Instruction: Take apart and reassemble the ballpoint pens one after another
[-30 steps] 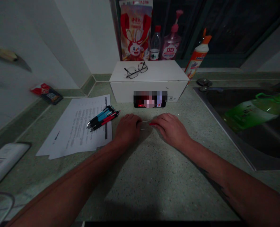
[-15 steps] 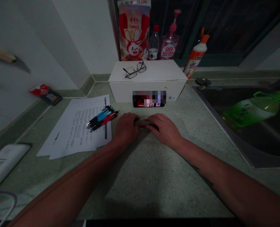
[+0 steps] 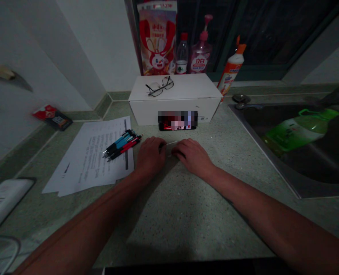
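My left hand [image 3: 151, 156] is closed at the middle of the green speckled counter [image 3: 169, 214], its fingertips curled inward. Facing it, my right hand [image 3: 192, 157] is closed too, fingers bent toward the left hand. A thin pale strip [image 3: 171, 143] shows in the small gap between them, running from the left fingers to the right ones. What it belongs to is hidden by the fingers. Just beyond the hands, a phone [image 3: 177, 125] leans on a white box [image 3: 175, 105]. Several pens [image 3: 122, 144] lie on printed sheets [image 3: 92, 160] left of my left hand.
Glasses [image 3: 160, 87] rest on the box; a bag [image 3: 158, 42] and bottles [image 3: 199, 57] stand behind it. At the right is a sink [image 3: 289, 168] holding a green bottle [image 3: 301, 131]. A white device [image 3: 7, 198] and a small packet [image 3: 53, 116] are at the left.
The red piece seen earlier between the hands no longer shows. My right fingers have curled in slightly. The whole view has shifted a little.
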`<state>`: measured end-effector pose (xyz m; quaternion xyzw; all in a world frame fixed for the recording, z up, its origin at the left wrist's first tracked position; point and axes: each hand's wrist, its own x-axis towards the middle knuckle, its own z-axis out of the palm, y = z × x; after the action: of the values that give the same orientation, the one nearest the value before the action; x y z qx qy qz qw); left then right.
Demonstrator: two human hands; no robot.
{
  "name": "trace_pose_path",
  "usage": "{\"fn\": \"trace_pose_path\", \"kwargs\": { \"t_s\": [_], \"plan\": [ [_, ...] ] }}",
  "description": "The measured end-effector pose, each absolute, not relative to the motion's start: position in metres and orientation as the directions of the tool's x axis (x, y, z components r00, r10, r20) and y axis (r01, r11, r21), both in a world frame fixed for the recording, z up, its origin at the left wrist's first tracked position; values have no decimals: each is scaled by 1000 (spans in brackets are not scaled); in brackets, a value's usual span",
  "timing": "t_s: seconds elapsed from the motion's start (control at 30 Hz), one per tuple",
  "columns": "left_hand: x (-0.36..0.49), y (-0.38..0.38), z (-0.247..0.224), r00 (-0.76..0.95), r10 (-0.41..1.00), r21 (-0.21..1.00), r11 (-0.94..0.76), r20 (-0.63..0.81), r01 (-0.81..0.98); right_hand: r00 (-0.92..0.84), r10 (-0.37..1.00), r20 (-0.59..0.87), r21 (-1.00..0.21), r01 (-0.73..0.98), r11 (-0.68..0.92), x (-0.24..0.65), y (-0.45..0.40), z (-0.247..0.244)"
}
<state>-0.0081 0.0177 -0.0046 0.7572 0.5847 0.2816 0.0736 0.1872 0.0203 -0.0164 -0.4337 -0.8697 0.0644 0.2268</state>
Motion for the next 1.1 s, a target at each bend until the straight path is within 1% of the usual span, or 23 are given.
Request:
{"fn": "trace_pose_path", "kwargs": {
  "t_s": [0.13, 0.23, 0.3, 0.4, 0.5, 0.57, 0.67, 0.83, 0.9, 0.97, 1.1],
  "plan": [
    [-9, 17, -4, 164, 925, 444, -313, 342, 840, -472, 791, 390, -362, 711, 603, 195, 22, -17],
    [-7, 14, -3, 180, 919, 465, -338, 350, 818, -378, 776, 506, -385, 706, 595, 200, 21, -13],
    [-6, 13, -3, 233, 898, 489, -404, 373, 773, -349, 753, 557, -366, 711, 601, 202, 19, -9],
    [-4, 11, -3, 314, 860, 508, -495, 402, 705, -422, 748, 513, -316, 717, 621, 205, 16, -3],
    [-6, 13, -5, 305, 872, 520, -476, 382, 709, -455, 757, 468, -284, 734, 617, 211, 15, 0],
    [-7, 15, -6, 247, 902, 538, -412, 354, 736, -416, 774, 477, -291, 756, 586, 215, 15, 2],
    [-8, 17, -5, 175, 927, 557, -343, 333, 757, -335, 791, 512, -332, 772, 542, 220, 15, 2],
    [-9, 16, -3, 171, 920, 546, -351, 353, 761, -297, 794, 530, -355, 773, 526, 223, 17, 1],
    [-9, 17, -3, 159, 918, 547, -349, 364, 761, -256, 804, 536, -372, 784, 497, 225, 20, 0],
    [-10, 17, -3, 210, 900, 531, -400, 383, 747, -196, 818, 540, -408, 790, 459, 228, 22, -2],
    [-10, 17, -5, 382, 818, 488, -566, 429, 664, -124, 845, 520, -512, 747, 424, 232, 27, -3]
  ]
}}
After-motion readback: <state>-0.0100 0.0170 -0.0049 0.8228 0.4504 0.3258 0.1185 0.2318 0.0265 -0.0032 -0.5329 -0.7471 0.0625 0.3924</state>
